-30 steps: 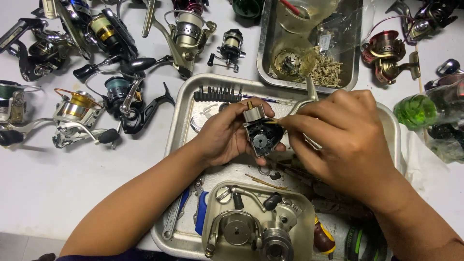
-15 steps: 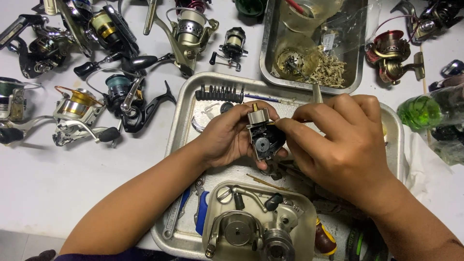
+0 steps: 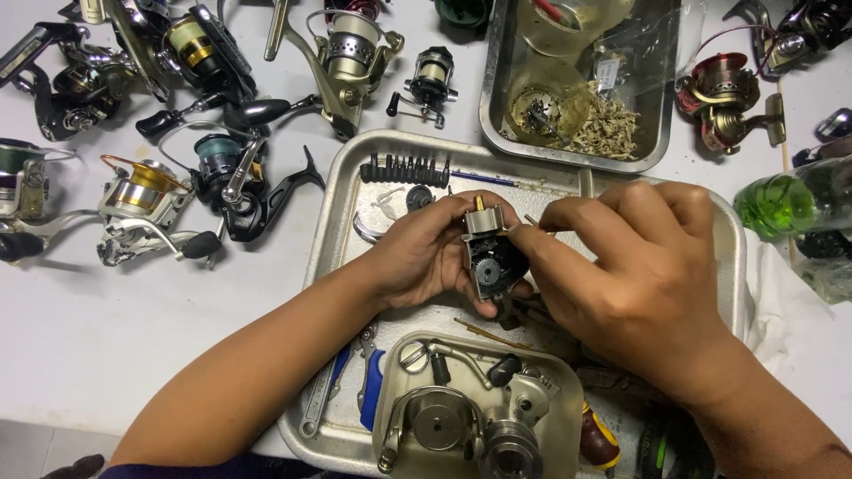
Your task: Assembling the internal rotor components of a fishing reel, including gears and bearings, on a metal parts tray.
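Your hands on an open reel body over the tray
Your left hand (image 3: 426, 257) grips the reel body (image 3: 490, 257); right hand (image 3: 639, 266) pinches a thin tool (image 3: 531, 220) at it; clear packet (image 3: 612, 71) lies in far tray (image 3: 497, 133)

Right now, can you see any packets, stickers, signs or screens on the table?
Small clear plastic packet: in the upper metal tray, flat, see-through with a white printed patch.
Green bottle: right edge, lying on its side, shiny green; no label shows.
No signs or screens.

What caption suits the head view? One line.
Left hand holds an opened reel body; right hand works on it over a metal tray.
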